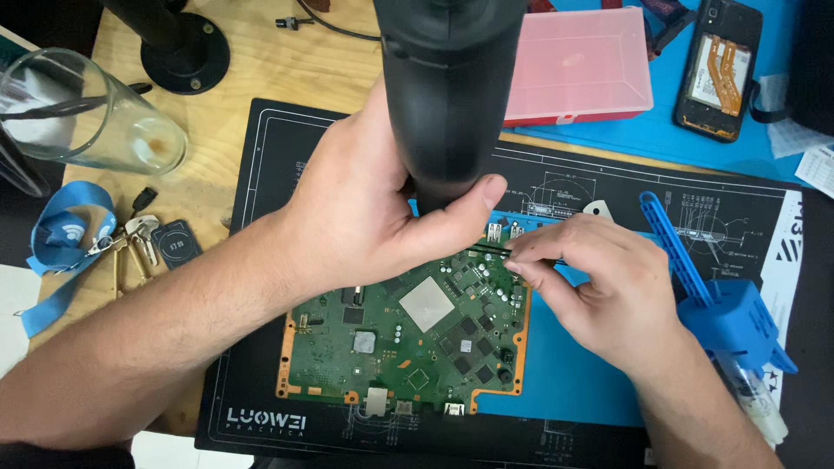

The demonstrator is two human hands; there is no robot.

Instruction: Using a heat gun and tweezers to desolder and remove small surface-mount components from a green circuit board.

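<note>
A green circuit board (408,339) with an orange edge lies on a black work mat (261,174), partly over a blue pad (565,373). My left hand (365,217) grips the black handle of a hot-air tool (447,95), its nozzle pointing down at the board's far right corner. My right hand (599,287) pinches thin black tweezers (491,250), whose tips reach the same corner near two metal ports (504,231). A silver chip (426,304) sits at the board's middle.
A clear glass (87,113) lies at the left, with keys on a blue lanyard (69,243) below it. A pink plastic box (578,65) and an opened phone (721,69) sit at the back. A blue plastic holder (721,313) stands at the right.
</note>
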